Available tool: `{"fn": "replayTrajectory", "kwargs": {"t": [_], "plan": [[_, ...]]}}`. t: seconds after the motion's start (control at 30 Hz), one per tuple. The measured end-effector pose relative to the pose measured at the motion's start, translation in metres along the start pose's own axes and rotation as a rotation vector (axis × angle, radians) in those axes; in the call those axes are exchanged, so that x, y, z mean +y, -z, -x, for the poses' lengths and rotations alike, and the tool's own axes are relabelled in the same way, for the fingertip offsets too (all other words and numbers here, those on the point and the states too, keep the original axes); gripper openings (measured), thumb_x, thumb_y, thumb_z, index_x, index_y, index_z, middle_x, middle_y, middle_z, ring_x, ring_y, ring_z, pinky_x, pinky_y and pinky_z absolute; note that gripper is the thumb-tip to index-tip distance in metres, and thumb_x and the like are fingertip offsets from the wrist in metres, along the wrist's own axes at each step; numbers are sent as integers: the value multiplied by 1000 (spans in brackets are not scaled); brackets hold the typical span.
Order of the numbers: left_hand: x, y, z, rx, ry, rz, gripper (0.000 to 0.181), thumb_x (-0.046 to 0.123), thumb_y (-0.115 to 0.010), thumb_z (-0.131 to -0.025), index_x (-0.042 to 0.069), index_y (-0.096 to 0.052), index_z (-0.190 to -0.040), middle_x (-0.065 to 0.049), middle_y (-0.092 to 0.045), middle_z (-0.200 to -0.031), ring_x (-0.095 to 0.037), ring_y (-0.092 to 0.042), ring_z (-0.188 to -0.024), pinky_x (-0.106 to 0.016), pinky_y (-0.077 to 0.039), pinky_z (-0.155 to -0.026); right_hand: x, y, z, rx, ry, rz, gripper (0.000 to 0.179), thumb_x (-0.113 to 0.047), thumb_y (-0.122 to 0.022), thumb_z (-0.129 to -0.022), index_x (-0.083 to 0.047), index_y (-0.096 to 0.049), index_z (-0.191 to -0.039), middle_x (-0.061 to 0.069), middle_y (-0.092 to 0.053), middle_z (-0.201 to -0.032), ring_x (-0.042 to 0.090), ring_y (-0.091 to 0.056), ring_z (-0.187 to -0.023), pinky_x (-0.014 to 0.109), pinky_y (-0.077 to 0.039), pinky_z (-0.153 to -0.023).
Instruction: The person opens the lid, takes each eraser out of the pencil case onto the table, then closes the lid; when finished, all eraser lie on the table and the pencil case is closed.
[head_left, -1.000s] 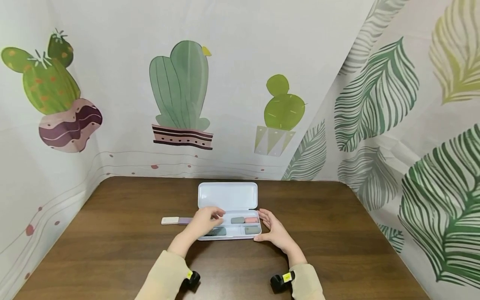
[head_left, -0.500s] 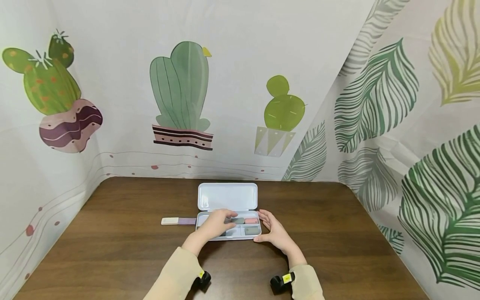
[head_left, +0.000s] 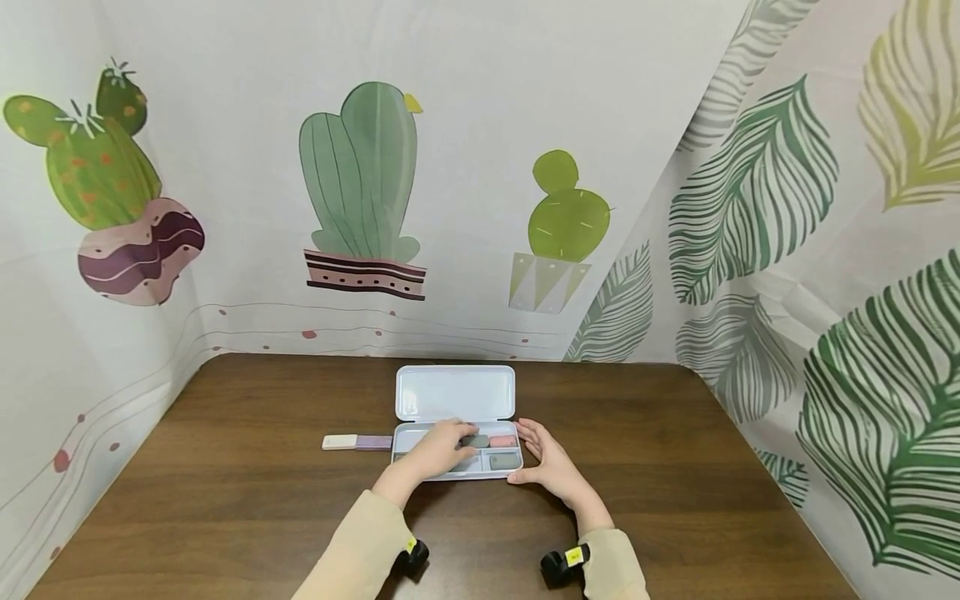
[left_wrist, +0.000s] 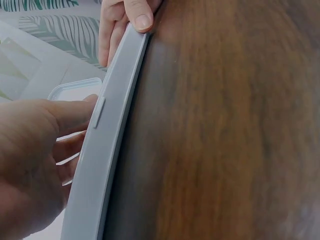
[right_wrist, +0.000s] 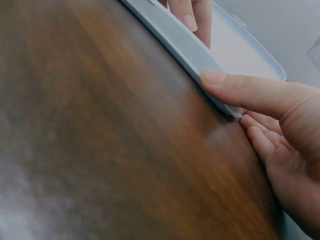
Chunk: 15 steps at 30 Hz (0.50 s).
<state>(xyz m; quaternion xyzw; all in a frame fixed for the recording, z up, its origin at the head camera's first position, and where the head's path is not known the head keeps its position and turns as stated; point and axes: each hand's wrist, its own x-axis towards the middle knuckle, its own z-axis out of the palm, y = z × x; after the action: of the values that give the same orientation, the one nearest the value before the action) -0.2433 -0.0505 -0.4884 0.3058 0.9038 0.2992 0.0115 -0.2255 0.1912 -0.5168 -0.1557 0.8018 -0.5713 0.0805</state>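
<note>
Head view. One white box (head_left: 480,476), mid-desk, toward the far edge of the desk (head_left: 247,467); lid (head_left: 456,393) thrown open at the back. In the back compartment, a grey block (head_left: 480,441) and, to its right, a pink block (head_left: 503,441) were placed; in the front right compartment, a second grey block (head_left: 504,460) was lodged. The front left compartment was largely covered by the left hand (head_left: 433,450). Its thumb and forefinger were held apart at the left of the first grey block; whether that block was gripped could not be told. The box's right end was held by the right hand (head_left: 551,467), thumb at the front corner, fingers at the far side. One stick (head_left: 357,442), white and purple, was laid on the desk just beside the box's left end.

Left wrist view. The box's front wall was shown with its catch (left_wrist: 99,112). The left thumb was reached over the rim, the other fingers spread beneath it; their tips were hidden.

Right wrist view. The right thumb was pressed to the front rim near the corner, the other fingers curled by the end wall.
</note>
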Motion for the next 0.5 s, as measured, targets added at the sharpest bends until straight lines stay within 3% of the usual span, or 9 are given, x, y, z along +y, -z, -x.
{"fn": "replayTrajectory", "kwargs": {"t": [0.17,0.5], "plan": [[-1,-4,-1,12,3,-13,34,14,-66,-92,-6,-64,-120,-20,-66,-115,-36,-61,-110,-49,-46,-98,0,0,0,-2,0,-8,96,-5,-85,-72,4,-28,-148,24,-38,-151,35,-33,-143,44,-26,-116],[-2,-5,-2,23,26,62,26,11,-67,-91,0,-68,-115,-16,-66,-111,-34,-61,-107,-49,-47,-95,-1,0,0,-4,-5,-10,96,-5,-85,-71,5,-27,-148,24,-37,-152,35,-32,-144,44,-26,-116]]}}
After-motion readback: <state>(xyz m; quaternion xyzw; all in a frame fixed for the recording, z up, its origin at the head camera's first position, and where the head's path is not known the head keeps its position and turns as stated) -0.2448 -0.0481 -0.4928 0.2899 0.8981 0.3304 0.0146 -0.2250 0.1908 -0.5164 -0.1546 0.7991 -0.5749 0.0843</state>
